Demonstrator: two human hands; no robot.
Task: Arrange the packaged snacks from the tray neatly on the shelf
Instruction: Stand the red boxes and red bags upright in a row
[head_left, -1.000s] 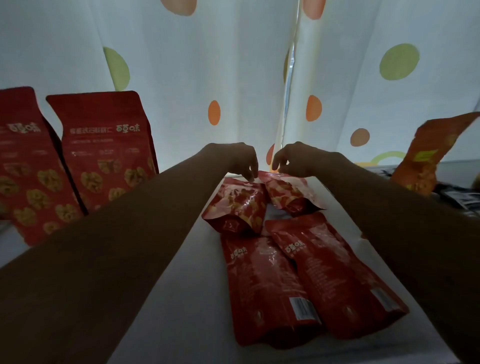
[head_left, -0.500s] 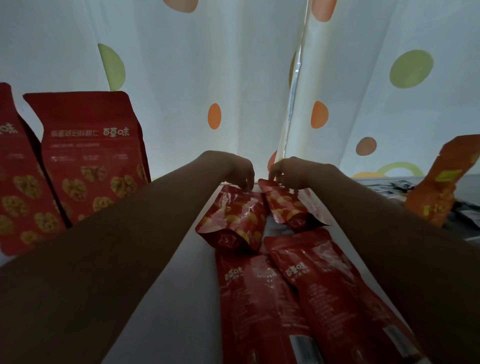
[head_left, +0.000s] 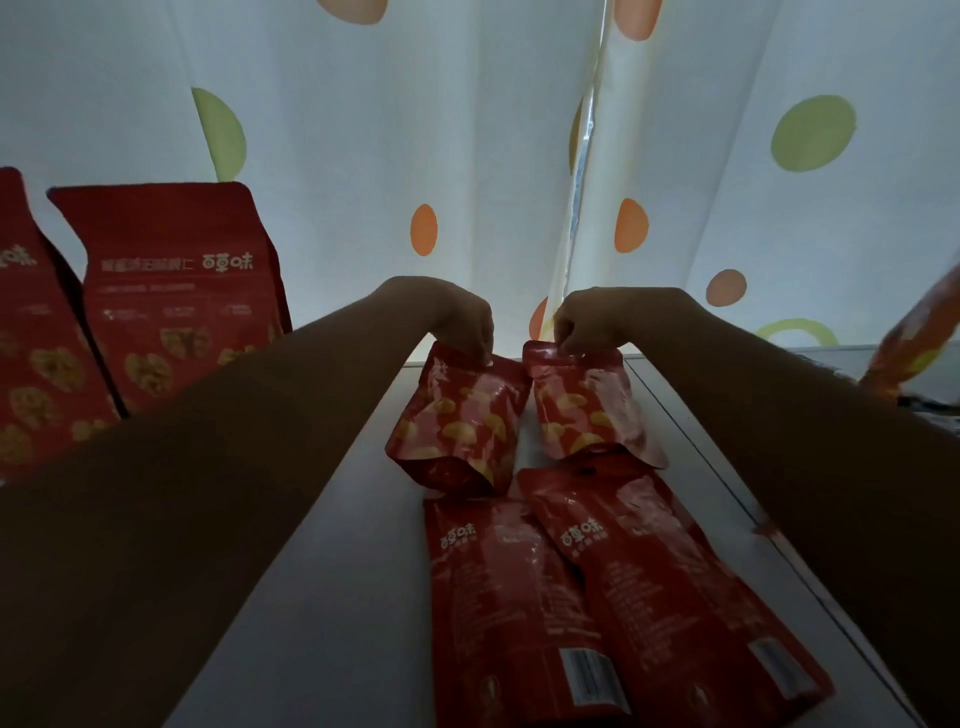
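Two small red snack pouches stand side by side at the back of the white shelf (head_left: 332, 545). My left hand (head_left: 457, 319) pinches the top edge of the left pouch (head_left: 460, 431). My right hand (head_left: 592, 322) pinches the top of the right pouch (head_left: 584, 410). Both pouches are tilted up off the shelf at their tops. In front of them lie two long red packets flat, side by side: one on the left (head_left: 514, 618), one on the right (head_left: 670, 597), barcodes toward me.
Two large red snack bags (head_left: 182, 296) stand upright at the left. A dotted white curtain (head_left: 467, 130) hangs right behind the shelf. An orange packet (head_left: 919, 332) leans at the far right above dark items. The shelf's right edge (head_left: 727, 493) runs diagonally.
Both hands have lifted the small pouches by their tops, from lying slumped to nearly upright, and drawn them slightly apart. The view has shifted closer and lower.
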